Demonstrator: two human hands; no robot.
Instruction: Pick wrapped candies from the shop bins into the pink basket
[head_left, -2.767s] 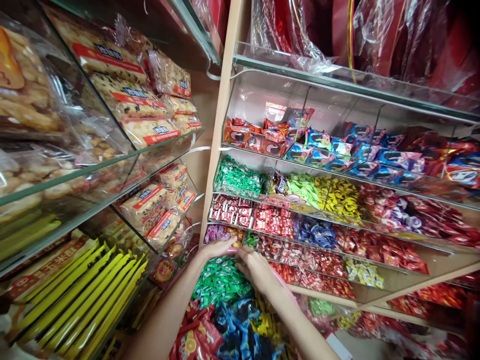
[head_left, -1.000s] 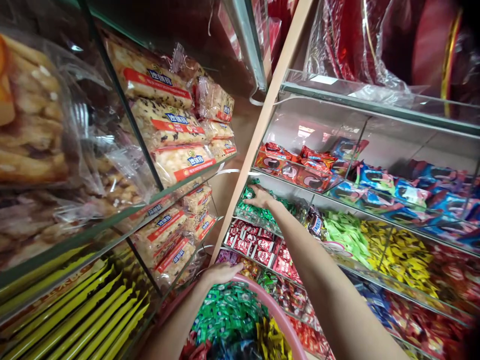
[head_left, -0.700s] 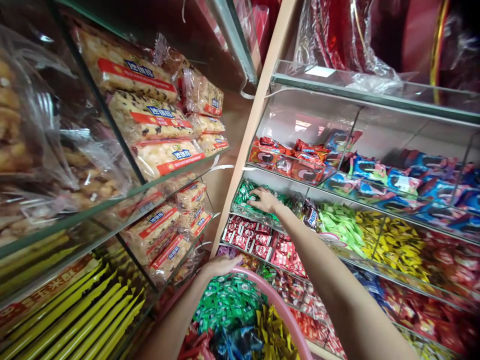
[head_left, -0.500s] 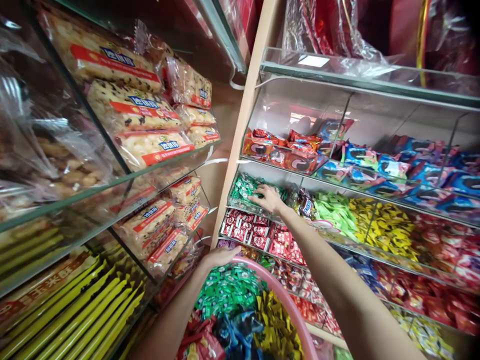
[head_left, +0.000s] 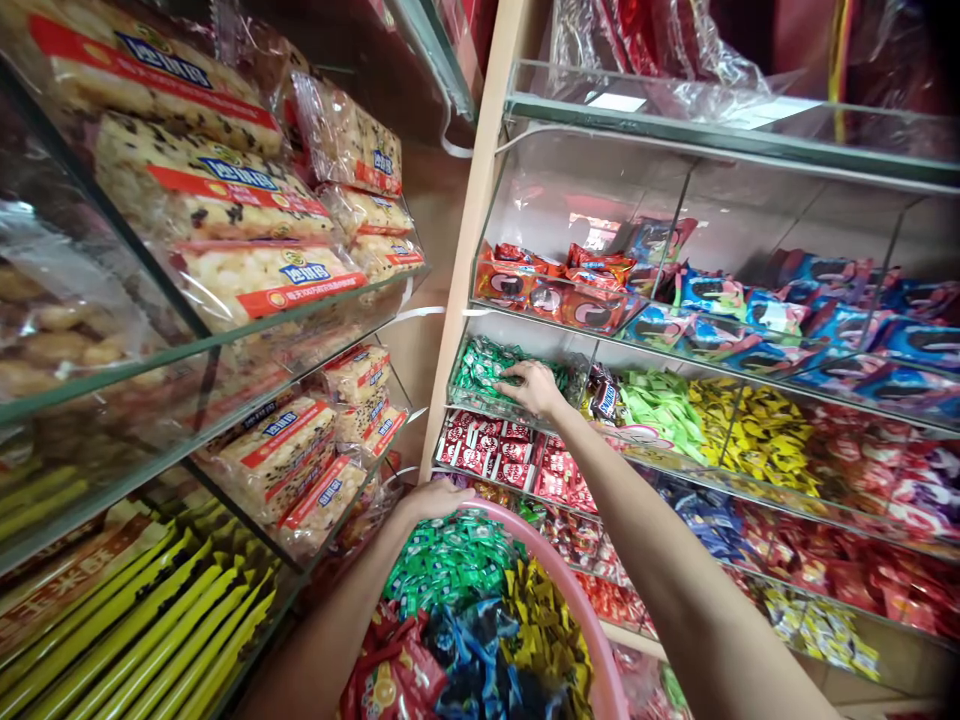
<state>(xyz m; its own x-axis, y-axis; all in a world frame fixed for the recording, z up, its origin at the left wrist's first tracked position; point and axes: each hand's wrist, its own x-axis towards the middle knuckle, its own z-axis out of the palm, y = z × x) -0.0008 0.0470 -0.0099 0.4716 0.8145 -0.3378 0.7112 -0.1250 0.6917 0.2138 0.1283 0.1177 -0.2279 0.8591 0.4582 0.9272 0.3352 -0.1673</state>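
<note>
A pink basin (head_left: 576, 580) stands in front of me. In it lie heaps of green-wrapped candies (head_left: 450, 555), yellow-wrapped candies (head_left: 553, 620), blue packets (head_left: 474, 650) and red packets (head_left: 394, 665). My left hand (head_left: 441, 497) grips the far rim of the basin, its thumb along the edge and its other fingers partly hidden. Up on the shelf, my right hand (head_left: 534, 388) rests over a glass bin of green candies (head_left: 480, 365). Its fingers are apart and slightly bent, the tips at the candies, with nothing visible in them.
Glass-fronted shelves rise on both sides. At left are packaged puffed-rice cakes (head_left: 255, 190) and long yellow packets (head_left: 172, 630). Right of my hand lie a dark Snickers packet (head_left: 604, 398), light green candies (head_left: 664, 405) and yellow candies (head_left: 765, 425). A wooden post (head_left: 472, 200) divides the shelves.
The view has shifted slightly, so the shelves sit a little further left and higher. My right hand stays over the green candies, and my left hand stays on the basin rim.
</note>
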